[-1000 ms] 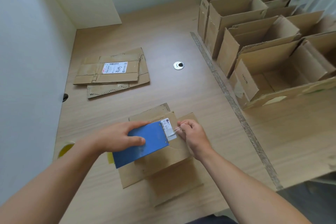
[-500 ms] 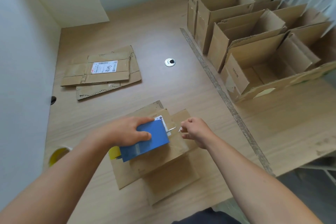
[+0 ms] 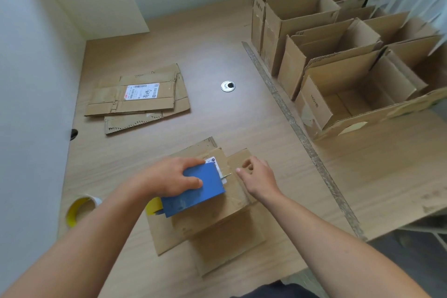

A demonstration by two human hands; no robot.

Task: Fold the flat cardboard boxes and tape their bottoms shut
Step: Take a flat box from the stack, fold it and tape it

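The left hand [image 3: 169, 178] grips the blue dispenser [image 3: 202, 192]; the right hand [image 3: 260, 178], loosely curled and empty, could lose the tape end [image 3: 227, 174].

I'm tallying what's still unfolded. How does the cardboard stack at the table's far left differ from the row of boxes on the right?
The cardboard stack lies flat and collapsed; the row of boxes stands upright, opened into shape with tops open. The stack is layered piece on piece; the boxes stand side by side. The stack's top piece shows a white shipping label; no such barcode label shows on the boxes. Both are brown corrugated cardboard.
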